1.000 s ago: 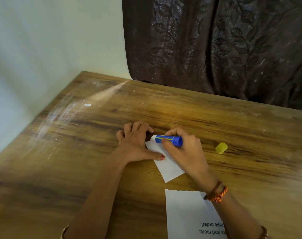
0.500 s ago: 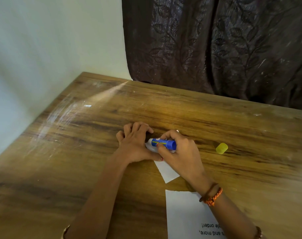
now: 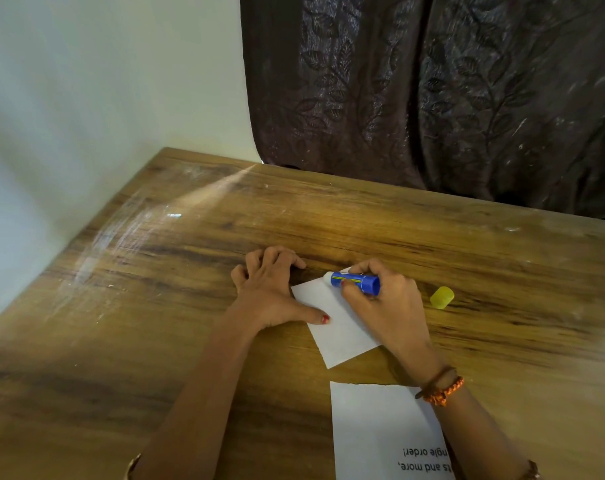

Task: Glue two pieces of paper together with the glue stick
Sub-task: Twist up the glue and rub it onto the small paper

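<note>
Right hand (image 3: 387, 303) grips the blue glue stick (image 3: 356, 283), tip on the small paper (image 3: 335, 323); left hand (image 3: 270, 292) presses its nine o'clock edge, fingers curled. Printed paper (image 3: 380, 431) at six o'clock, cut off

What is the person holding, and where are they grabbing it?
The right hand holds the glue stick around its blue barrel, white tip free. The left hand holds nothing; it presses the small paper flat.
</note>
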